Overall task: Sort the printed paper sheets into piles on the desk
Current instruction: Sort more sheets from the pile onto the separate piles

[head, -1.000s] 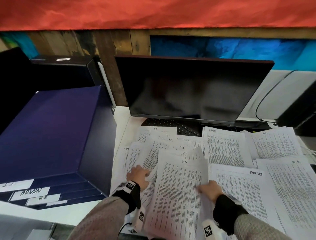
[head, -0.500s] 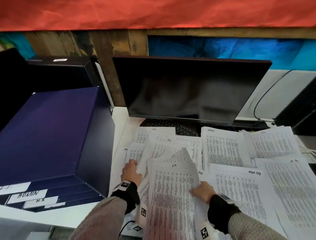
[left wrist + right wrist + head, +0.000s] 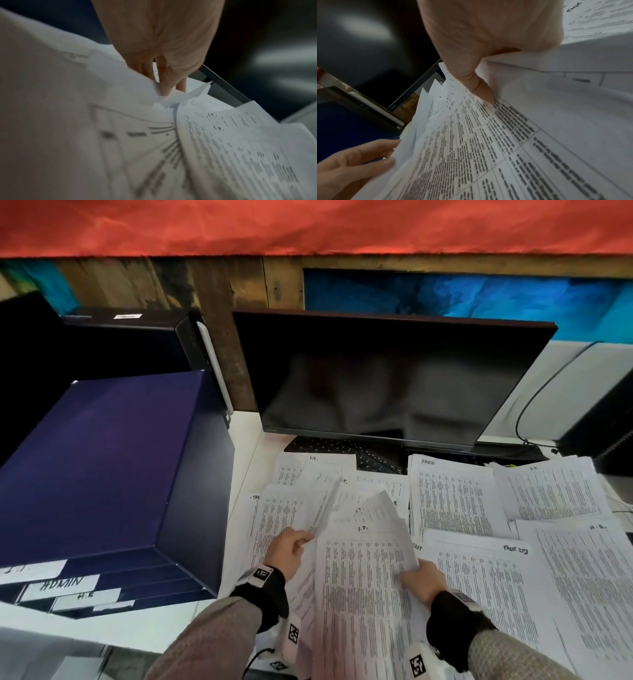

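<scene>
At lower centre of the head view, a thick stack of white printed paper sheets (image 3: 363,594) lies on the white tabletop (image 3: 253,446). The left hand (image 3: 286,549) pinches a lifted sheet edge at the stack's left side, fingers (image 3: 164,86) curled on it. The right hand (image 3: 423,580) grips the right edge, thumb on top. Further printed piles (image 3: 448,494) overlap to the right, reaching the black monitor (image 3: 387,378). A dark blue box (image 3: 102,467) crowds the left, leaving a narrow bare strip.

Two hands (image 3: 286,549), one monitor (image 3: 387,378), one keyboard (image 3: 329,445), many sheets (image 3: 448,494).
</scene>
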Available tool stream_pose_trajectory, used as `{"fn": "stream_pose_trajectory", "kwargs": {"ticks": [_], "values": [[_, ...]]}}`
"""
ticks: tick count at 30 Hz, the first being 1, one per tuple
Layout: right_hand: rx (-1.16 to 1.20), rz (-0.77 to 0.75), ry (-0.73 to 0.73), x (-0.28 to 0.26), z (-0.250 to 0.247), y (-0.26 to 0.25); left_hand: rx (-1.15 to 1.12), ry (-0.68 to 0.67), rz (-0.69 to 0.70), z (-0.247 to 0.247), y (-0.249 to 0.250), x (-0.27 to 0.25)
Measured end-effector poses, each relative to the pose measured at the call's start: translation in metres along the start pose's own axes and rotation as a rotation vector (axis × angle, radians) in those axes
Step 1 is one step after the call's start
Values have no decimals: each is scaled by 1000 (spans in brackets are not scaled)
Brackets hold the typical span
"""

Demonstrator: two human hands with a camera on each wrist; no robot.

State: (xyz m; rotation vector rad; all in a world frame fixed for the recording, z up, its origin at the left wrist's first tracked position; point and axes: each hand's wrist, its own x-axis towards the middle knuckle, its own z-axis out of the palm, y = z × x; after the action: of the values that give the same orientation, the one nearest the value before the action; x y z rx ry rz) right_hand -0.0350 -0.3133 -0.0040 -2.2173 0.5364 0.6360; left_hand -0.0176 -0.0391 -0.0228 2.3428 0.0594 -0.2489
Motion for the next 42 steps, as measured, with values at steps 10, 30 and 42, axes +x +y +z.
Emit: {"fn": "stream_pose_trajectory", "kwargs": {"ticks": [10, 30, 42], "values": [[17, 77, -7, 1, -1, 14, 86, -201, 61, 5, -1, 7], [3, 48, -27, -6, 1, 16, 90, -272, -60, -34, -18, 2], [-12, 10, -59, -1, 11, 8, -282, -81, -223, -10, 16, 3]]}}
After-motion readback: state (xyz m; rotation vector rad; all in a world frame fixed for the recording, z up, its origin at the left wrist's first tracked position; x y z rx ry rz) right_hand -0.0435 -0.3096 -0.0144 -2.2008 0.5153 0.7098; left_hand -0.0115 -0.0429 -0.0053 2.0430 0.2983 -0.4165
